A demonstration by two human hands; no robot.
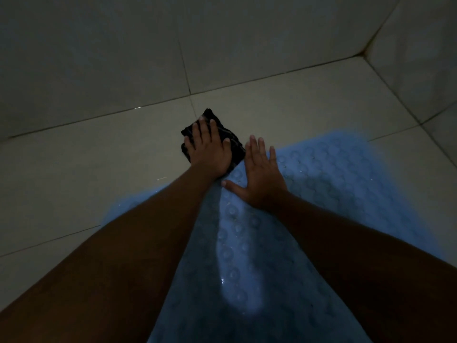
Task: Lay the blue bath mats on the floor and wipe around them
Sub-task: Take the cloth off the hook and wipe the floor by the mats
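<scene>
A blue bath mat (pixel 329 177) with round bumps lies flat on the pale tiled floor (pixel 74 169), running from the lower middle toward the right. My left hand (pixel 210 149) presses flat on a folded dark cloth (pixel 236 149) on the tile, right at the mat's far-left edge. My right hand (pixel 262 179) rests palm down on the mat, fingers spread, holding nothing. Both forearms cover part of the mat. The light is dim.
A tiled wall (pixel 99 58) rises just beyond the cloth. A second wall (pixel 420 58) meets it in the corner at upper right. Bare tile lies to the left of the mat.
</scene>
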